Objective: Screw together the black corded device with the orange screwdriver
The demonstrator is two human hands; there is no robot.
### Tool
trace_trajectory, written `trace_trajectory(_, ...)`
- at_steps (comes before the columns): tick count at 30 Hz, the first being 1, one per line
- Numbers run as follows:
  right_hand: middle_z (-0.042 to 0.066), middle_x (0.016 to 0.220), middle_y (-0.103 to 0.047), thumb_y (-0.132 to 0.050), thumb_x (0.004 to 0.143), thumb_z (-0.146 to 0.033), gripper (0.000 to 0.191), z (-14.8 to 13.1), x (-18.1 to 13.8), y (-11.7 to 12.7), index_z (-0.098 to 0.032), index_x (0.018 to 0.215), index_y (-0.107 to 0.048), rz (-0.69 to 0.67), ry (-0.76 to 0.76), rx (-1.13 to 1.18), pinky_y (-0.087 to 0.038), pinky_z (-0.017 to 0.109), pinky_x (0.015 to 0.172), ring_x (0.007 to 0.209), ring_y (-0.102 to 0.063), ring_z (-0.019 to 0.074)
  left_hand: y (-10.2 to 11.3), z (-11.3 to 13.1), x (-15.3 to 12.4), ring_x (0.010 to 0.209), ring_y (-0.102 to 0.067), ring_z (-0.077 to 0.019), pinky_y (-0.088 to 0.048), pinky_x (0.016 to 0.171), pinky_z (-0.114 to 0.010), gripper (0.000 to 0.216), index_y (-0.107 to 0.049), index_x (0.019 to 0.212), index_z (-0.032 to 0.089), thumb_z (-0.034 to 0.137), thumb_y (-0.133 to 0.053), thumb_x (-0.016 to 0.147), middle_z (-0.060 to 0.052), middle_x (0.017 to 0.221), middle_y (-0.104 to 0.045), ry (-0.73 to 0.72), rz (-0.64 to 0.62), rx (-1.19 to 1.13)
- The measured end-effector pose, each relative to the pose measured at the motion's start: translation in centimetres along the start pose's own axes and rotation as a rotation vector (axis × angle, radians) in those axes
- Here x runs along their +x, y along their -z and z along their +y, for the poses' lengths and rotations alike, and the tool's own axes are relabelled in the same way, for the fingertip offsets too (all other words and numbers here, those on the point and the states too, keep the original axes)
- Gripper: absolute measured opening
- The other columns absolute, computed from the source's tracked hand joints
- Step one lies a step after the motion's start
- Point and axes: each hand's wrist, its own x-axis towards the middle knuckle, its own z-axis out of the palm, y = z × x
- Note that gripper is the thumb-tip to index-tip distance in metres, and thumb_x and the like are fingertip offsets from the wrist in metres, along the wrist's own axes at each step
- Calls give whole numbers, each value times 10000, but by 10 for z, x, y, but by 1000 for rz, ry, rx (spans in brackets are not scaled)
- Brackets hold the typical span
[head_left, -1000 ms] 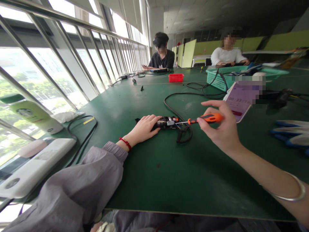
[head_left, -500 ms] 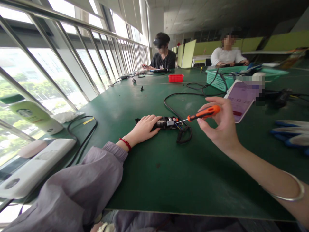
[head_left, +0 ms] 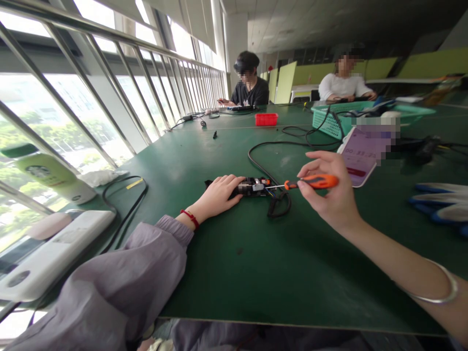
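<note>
My left hand (head_left: 222,194) is wrapped over the near end of a black device (head_left: 252,187) lying flat on the green table, its inner parts and small coloured wires exposed at the right end. The palm hides the left part of the device. My right hand (head_left: 334,197) grips a screwdriver (head_left: 320,182) by its orange and black handle, held almost level. Its thin metal shaft points left, the tip at the device's exposed parts; whether it sits in a screw is too small to tell. A black cable (head_left: 280,213) loops beside the device.
A phone (head_left: 360,156) showing a timer leans behind my right hand, near a green basket (head_left: 325,122). Gloves (head_left: 444,200) lie at right. A bottle (head_left: 51,173) and a white appliance (head_left: 62,253) stand left. Past a red tray (head_left: 266,120), two people sit at the far side.
The screwdriver's handle has dropped, so it lies more level. My right hand has shifted down slightly with its fingers spread more. My left hand and the device have stayed put.
</note>
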Motion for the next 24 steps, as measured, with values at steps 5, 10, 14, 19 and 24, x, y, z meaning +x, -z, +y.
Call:
trace_trajectory(5,-20,761,-563,-644,743,-252,370,0,0,0,-251,1075,-480,-33,-80,27,-491,308,608,626,-588,149,-2,-3,-1,1022,-529,-225,-399,927,-378,422,-424,1291,173,334,-409,901,-96,1144,-555,-9,11,2)
trace_trajectory(10,-47,634,-556,-606,779,-281,259,-6,1,1,-214,1011,-515,-96,-114,-51,-455,289,625,568,-558,134,0,-3,-4,1003,-535,-226,-411,919,-388,437,-420,1294,170,345,-423,893,-99,1119,-562,-17,32,12)
trace_trajectory(14,-66,526,-509,-564,806,-334,182,-10,1,2,-206,933,-542,-121,-148,-126,-432,280,610,492,-512,123,4,-1,-6,997,-542,-224,-415,921,-389,424,-431,1282,171,328,-431,888,-99,1127,-562,-8,38,18)
trace_trajectory(19,-42,533,-539,-554,801,-399,196,-14,2,3,-205,811,-575,-139,-200,-117,-390,256,510,452,-490,114,5,0,-8,1013,-541,-226,-412,930,-381,421,-434,1278,167,326,-436,888,-99,1132,-560,5,33,26)
trace_trajectory(24,-52,590,-512,-581,781,-342,224,-13,1,2,-212,961,-548,-103,-199,-26,-444,273,548,489,-523,126,3,0,-9,1002,-541,-229,-412,925,-389,425,-428,1280,167,334,-432,890,-98,1134,-557,1,36,31)
